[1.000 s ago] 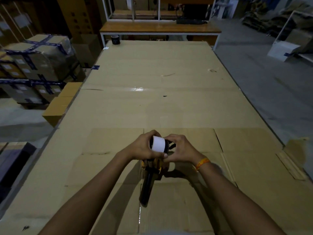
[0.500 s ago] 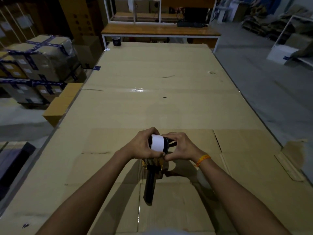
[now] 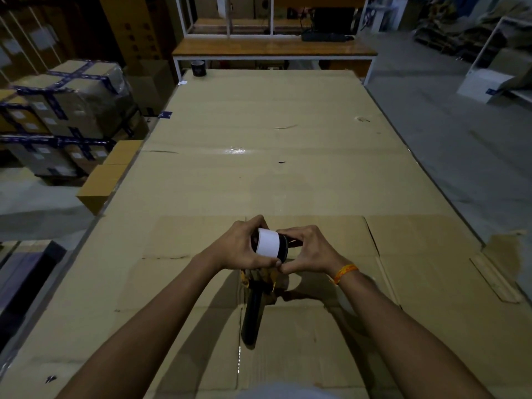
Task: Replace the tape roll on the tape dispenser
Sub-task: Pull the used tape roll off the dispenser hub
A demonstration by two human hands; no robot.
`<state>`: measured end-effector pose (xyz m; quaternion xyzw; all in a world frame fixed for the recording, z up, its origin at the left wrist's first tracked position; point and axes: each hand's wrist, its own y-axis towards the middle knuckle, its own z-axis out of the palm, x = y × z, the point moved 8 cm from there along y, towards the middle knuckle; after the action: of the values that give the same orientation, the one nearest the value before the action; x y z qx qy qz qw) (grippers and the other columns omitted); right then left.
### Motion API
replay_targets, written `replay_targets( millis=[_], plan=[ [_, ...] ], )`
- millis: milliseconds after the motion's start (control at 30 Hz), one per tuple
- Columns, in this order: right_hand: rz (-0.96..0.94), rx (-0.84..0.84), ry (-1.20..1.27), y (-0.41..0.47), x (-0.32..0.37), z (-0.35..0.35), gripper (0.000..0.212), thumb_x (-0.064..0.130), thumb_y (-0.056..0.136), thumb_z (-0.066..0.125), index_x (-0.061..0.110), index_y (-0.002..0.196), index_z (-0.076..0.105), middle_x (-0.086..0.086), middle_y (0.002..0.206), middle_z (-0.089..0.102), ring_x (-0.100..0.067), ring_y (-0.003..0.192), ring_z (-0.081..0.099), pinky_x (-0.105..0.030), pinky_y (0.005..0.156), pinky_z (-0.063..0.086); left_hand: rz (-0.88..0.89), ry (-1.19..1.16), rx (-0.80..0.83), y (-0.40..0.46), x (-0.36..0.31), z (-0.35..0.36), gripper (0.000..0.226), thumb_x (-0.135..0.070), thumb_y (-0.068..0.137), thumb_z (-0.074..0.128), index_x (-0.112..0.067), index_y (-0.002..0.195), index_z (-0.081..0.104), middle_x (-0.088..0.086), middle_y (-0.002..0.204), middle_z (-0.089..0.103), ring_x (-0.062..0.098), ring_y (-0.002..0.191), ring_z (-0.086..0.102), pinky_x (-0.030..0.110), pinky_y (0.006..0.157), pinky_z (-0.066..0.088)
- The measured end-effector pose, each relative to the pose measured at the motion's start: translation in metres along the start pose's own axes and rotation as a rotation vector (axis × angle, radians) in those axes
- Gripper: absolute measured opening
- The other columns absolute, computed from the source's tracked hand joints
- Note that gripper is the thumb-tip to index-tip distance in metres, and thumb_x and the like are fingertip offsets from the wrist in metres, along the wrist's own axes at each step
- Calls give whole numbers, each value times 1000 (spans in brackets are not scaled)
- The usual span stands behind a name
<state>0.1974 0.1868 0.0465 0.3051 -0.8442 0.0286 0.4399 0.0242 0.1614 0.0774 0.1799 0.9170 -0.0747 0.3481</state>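
Both hands meet over the near end of the cardboard-covered table [image 3: 259,174]; left hand [image 3: 241,249] wraps the left side of the white tape roll [image 3: 267,245], fingers curled over the top, thumb under it; right hand [image 3: 311,251] closes on the dark right side of the roll, fingertips on top, thumb meeting the left thumb below; orange band [image 3: 344,272] on the right wrist. Roll sits at the head of the tape dispenser [image 3: 254,306], axis running left-right; whether it is fully seated on the hub I cannot tell, the hands cover it. Dispenser's black handle points back toward the person, yellow-orange frame just visible under the thumbs; handle tip looks close to the cardboard, contact unclear. Far end of the table: a dark tape roll [image 3: 198,68] standing alone; taped boxes [image 3: 72,110] stacked off to the left.
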Motion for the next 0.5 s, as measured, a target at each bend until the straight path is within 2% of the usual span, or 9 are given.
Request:
replay_targets(
  millis=[100,300,500],
  plan=[
    [-4,9,-8,1,2,0,77,31,62,100,16,134,77,11,116,80,10,106,73,-14,91,60,-6,-19,-1,-1,1,-2,72,-62,67,94,-20,112,55,9,101,68,31,87,72,58,66,60],
    [-14,9,22,3,8,2,76,32,62,98,18,134,78,7,116,83,-1,107,78,-23,94,64,-6,-22,4,-4,3,-5,70,-60,68,95,-21,111,54,6,99,68,27,85,72,54,64,61],
    [-20,23,40,5,12,4,76,32,62,99,21,134,78,12,117,82,3,109,77,-22,96,63,-8,-47,18,-6,7,-9,66,-52,69,98,-19,107,55,5,99,67,26,88,73,53,63,61]
  ],
)
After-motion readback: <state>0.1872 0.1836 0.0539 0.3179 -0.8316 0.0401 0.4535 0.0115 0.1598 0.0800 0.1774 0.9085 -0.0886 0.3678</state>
